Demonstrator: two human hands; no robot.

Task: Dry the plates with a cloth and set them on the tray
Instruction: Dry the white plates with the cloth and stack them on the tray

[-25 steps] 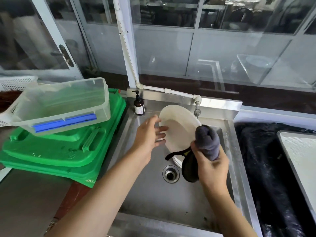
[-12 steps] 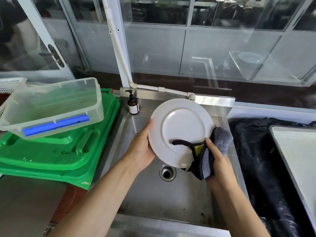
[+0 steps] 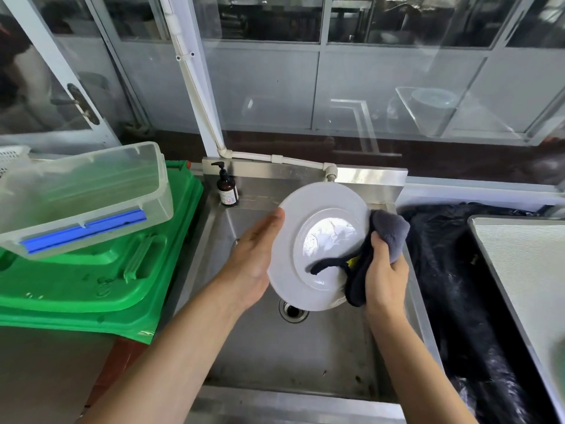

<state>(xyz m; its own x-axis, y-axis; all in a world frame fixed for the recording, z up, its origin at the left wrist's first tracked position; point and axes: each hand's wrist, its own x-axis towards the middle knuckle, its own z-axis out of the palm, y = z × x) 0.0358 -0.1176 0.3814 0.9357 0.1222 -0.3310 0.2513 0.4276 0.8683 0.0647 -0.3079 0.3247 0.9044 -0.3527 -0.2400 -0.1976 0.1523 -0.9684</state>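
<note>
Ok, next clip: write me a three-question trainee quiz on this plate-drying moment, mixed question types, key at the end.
1. True or false: the plate already rests on a tray.
2. Which hand holds the grey cloth? A) left B) right
3. Fill in: the soap bottle stands at the back-left corner of the ____.

Key:
1. False; it is held over the sink, the left hand steadying its rim.
2. B; the right hand grips the cloth against the plate.
3. sink

The plate [image 3: 318, 240] is white. The cloth [image 3: 388, 234] is dark grey. The trays [image 3: 91, 283] are green. The box [image 3: 82, 191] is clear with a blue strip. The bottle [image 3: 227, 191] is brown.
</note>
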